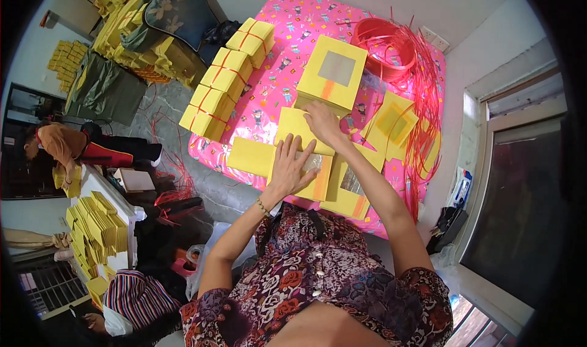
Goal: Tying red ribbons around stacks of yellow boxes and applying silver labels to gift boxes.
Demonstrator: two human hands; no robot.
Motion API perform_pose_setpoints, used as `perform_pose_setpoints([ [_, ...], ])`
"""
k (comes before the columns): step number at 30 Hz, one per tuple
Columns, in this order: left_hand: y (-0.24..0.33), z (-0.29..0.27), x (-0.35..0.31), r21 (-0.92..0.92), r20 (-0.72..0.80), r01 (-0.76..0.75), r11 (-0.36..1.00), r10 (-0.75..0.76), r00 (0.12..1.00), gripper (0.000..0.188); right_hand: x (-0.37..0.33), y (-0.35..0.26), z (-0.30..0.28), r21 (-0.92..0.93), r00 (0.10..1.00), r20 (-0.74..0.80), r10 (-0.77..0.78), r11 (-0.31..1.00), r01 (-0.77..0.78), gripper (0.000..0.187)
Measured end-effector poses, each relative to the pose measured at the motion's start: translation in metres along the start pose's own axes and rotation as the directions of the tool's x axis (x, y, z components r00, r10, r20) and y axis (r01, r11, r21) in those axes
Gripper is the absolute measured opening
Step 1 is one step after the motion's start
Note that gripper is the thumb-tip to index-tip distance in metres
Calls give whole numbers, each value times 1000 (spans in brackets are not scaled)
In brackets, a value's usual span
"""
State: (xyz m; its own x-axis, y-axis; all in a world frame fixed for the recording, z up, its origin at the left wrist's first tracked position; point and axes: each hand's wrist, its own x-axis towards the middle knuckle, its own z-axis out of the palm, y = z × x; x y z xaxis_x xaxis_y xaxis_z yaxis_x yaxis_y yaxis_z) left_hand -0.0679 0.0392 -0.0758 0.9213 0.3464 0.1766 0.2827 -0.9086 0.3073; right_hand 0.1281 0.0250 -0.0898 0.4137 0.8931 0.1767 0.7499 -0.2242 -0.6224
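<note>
My left hand [292, 168] lies with fingers spread on a yellow paper piece [317, 189] that has a clear window and an orange band. My right hand [323, 122] is bent, its fingers close together at the far edge of a raised yellow flap [292, 124]. Just beyond it stands a tall stack of yellow windowed paper pieces [342, 52]. Another yellow windowed piece [350, 195] lies partly under my right forearm. To the left, a yellow panel [249, 155] sticks out flat. What the right fingertips press is partly hidden.
Yellow bundles tied with red strips [227, 72] line the left edge of the pink patterned tabletop [284, 47]. At the far right are a red ring-shaped container [384, 50] and loose red strips [428, 114]. A person [92, 148] works at a white table [101, 182] at left.
</note>
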Motion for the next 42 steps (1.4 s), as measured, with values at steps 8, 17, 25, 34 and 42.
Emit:
perform_pose_setpoints([
  [8, 2, -1, -2, -75, -5, 42, 996, -42, 999, 71, -1, 4, 3, -1, 1000, 1, -23, 1000, 23, 25],
  [17, 3, -9, -3, -46, 32, 30, 999, -28, 999, 70, -1, -2, -3, -11, 1000, 22, -5, 1000, 5, 24],
  [25, 1, -9, 0, -73, 11, 16, 997, -15, 1000, 72, -3, -3, -2, -1, 1000, 3, 7, 1000, -7, 23],
  [34, -1, -7, -2, -62, 16, 25, 998, -24, 1000, 72, -85, -21, -21, -38, 945, -100, -312, 950, 310, 35],
  [42, -3, -8, -3, -73, 10, 19, 997, -18, 1000, 75, -124, 9, -23, -16, 910, 189, -368, 926, 378, 63],
])
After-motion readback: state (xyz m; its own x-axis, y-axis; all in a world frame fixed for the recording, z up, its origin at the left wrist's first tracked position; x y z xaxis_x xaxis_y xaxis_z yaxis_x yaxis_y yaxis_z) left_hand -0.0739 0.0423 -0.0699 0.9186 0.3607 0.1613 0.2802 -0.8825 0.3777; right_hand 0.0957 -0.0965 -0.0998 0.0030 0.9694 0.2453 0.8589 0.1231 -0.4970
